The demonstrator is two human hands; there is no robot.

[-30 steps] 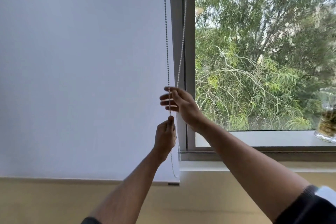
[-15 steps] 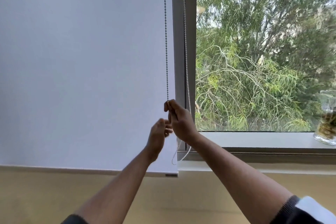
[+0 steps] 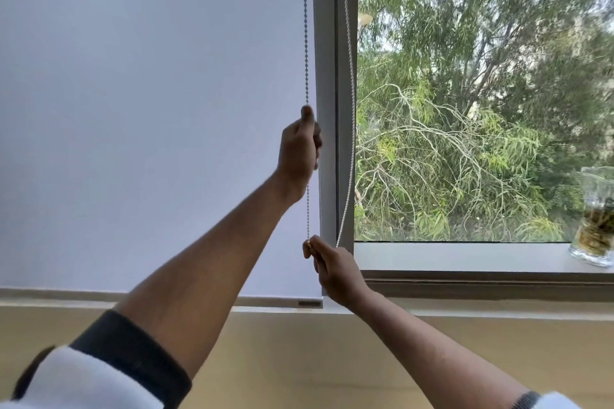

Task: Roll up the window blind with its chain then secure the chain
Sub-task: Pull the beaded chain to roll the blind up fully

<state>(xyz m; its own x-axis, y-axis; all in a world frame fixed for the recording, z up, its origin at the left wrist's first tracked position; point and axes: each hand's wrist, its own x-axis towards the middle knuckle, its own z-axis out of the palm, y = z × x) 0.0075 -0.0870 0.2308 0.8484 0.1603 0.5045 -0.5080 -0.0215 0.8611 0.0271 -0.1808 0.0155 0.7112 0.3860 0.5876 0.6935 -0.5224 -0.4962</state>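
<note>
A: Where's the grip?

B: The left hand (image 3: 299, 146) is closed on the near strand of the chain (image 3: 305, 43), high up beside the window frame (image 3: 324, 76). The right hand (image 3: 335, 271) is pinched shut on the same strand lower down, close to the bottom of the loop. The far strand rises from that hand in front of the frame and the glass.

A: How far along is it?

B: Barely started, I'd say. The blind (image 3: 149, 109) covers the left pane almost fully; its bottom bar (image 3: 265, 302) sits low, just above the beige wall. Nearly all the rolling is left, and securing the chain after it. I see no hook or cleat for that.

A: Room to pull?

B: Plenty below the lower hand, open wall with nothing in the way. The frame edge is tight beside both hands. A glass jar (image 3: 594, 219) stands on the sill (image 3: 465, 256), well apart to the right.
</note>
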